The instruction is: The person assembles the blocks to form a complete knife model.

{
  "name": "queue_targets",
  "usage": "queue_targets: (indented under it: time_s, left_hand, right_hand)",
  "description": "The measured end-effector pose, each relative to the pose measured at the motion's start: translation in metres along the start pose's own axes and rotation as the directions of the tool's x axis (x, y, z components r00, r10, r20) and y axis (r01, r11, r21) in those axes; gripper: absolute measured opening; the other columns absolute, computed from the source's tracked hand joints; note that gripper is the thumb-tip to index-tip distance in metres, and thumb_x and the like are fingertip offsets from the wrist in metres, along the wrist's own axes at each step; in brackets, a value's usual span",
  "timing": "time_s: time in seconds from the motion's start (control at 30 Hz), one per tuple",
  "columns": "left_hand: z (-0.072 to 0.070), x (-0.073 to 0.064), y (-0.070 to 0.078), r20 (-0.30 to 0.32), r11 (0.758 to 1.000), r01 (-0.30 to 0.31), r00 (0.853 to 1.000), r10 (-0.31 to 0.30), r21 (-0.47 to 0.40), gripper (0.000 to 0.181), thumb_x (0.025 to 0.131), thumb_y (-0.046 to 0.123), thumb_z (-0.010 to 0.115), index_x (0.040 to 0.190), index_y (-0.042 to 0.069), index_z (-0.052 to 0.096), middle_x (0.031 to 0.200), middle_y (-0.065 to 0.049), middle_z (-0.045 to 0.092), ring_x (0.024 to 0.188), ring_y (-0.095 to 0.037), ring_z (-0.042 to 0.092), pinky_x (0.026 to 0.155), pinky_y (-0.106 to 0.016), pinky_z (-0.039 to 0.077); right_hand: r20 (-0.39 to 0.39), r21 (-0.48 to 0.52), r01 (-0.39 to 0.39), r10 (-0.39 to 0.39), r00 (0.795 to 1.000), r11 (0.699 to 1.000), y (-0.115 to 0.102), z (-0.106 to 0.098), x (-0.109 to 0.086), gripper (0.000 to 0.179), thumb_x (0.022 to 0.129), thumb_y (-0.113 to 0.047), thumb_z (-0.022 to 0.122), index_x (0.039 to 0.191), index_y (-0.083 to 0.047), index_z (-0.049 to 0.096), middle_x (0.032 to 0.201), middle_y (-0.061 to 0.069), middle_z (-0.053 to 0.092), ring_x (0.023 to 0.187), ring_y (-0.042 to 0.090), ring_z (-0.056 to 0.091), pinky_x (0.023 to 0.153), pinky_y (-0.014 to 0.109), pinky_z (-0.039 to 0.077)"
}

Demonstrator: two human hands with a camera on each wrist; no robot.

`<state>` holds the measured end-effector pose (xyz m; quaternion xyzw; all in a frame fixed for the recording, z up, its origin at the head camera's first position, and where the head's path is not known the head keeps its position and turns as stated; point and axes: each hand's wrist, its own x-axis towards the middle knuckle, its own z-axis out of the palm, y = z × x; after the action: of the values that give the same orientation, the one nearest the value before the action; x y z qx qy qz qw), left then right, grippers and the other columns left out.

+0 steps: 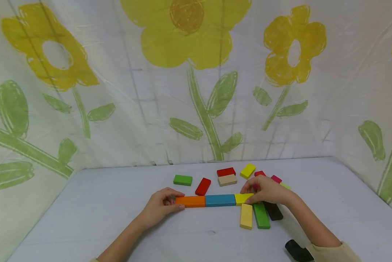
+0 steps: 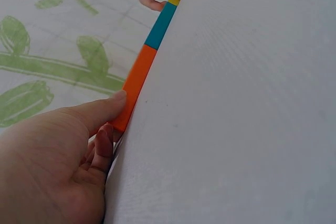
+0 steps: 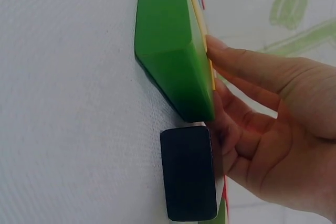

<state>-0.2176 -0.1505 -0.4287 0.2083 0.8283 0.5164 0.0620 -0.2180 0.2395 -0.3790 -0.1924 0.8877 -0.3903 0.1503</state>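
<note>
An orange block, a blue block and a yellow block lie end to end in a straight row on the white table. With thumb and fingers, my left hand grips the orange block's outer end. At the other end of the row, my right hand pinches the yellow block, hiding its right part. Just in front of that end are a pale yellow block, a green block and a black block, side by side below the right hand.
Behind the row lie a green block, a red block, another red block, a beige block and a bright yellow block. A pink block shows beyond the right hand. A flower-printed curtain hangs behind the table.
</note>
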Motion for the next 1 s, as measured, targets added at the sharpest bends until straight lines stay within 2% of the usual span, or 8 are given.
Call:
queue_targets:
  time_s: [0.53,1.0]
  left_hand:
    - [0.0009,0.0001,0.0017,-0.008,1.000,0.010,1.000,-0.010,0.003,0.030,0.091,0.014,0.084,0.118,0.003,0.077,0.095,-0.007,0.064,0.075,-0.011,0.052,0.066,-0.018,0.043]
    - [0.0007,-0.0009,0.0008,-0.007,1.000,-0.005,1.000,0.005,0.007,0.029,0.091,0.014,0.083,0.118,0.002,0.077,0.095,-0.007,0.064,0.074,-0.009,0.052,0.066,-0.017,0.043]
  right_hand:
    - [0.011,0.007,0.012,-0.012,1.000,1.000,0.0010,-0.0018,-0.0004,0.024,0.089,-0.010,0.083,0.111,-0.004,0.077,0.097,0.002,0.066,0.087,0.020,0.056,0.066,0.024,0.052]
    - [0.013,0.016,0.001,-0.001,1.000,1.000,-0.0003,-0.0008,-0.0006,0.023,0.090,-0.010,0.083,0.111,-0.004,0.077,0.096,0.002,0.066,0.087,0.021,0.056,0.066,0.025,0.051]
